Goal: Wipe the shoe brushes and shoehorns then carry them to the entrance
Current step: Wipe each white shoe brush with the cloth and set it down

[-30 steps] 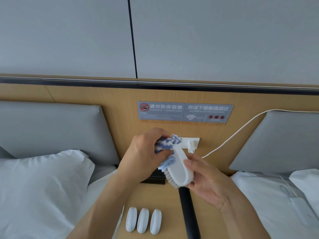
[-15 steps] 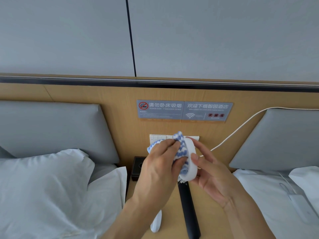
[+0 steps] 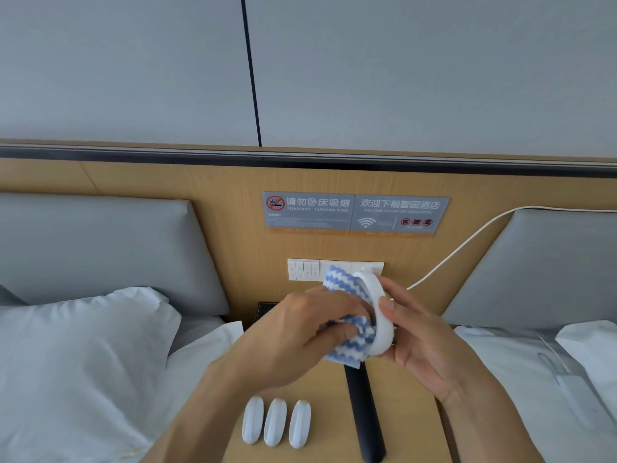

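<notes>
Head view: I see my right hand [image 3: 430,342] holding a white plastic shoe brush [image 3: 379,315] up in the air above the wooden table [image 3: 410,412] between two beds. The right grip is closed around the brush, thumb on the near side and fingers behind it. The brush stands almost upright, its long way running up and down, tipped a little.

My left hand [image 3: 300,339] is curled around a blue and white zigzag cloth [image 3: 347,329] and presses it on the left face of the brush. So the brush is just to the right of the left grip, touching the cloth. I think the next wipe should run up and down along the brush. The left hand is the one to move, while the right hand keeps the brush steady.

Now I count. One brush is in my hand. Three small white oval brushes [image 3: 275,423] lie side by side near the front edge of the table, on its left part, all pointing away from me. One long black shoehorn [image 3: 362,409] lies to the right of them, also pointing away from me. I see one cloth.

I think the three small ones and the shoehorn may not be wiped yet, but I cannot tell.
</notes>
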Demonstrator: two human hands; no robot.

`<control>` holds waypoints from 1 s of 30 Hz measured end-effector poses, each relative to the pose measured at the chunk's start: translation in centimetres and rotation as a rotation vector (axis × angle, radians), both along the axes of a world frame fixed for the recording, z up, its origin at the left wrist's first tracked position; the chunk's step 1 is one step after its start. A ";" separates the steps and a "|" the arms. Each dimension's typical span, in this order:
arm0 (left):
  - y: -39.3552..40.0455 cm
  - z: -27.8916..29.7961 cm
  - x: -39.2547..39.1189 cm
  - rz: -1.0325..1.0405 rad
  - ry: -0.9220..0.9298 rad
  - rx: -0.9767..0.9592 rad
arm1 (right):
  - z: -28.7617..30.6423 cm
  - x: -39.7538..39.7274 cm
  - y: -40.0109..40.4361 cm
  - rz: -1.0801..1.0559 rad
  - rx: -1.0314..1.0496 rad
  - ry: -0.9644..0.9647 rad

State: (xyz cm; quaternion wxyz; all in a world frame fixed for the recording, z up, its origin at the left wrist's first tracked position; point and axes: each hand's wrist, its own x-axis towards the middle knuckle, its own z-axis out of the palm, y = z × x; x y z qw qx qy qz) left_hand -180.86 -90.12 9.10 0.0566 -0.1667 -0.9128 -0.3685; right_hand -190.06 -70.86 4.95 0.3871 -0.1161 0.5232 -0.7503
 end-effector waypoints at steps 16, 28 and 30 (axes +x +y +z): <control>-0.1 -1.0 -1.0 -0.052 -0.172 0.192 | 0.1 -0.6 -0.6 -0.094 0.065 -0.019; 2.0 -3.3 -0.4 0.336 -0.014 0.523 | 0.4 0.5 -2.8 -0.247 0.050 0.011; 2.5 -3.4 -0.3 0.395 0.056 0.542 | 0.7 0.5 -3.2 -0.259 0.041 0.004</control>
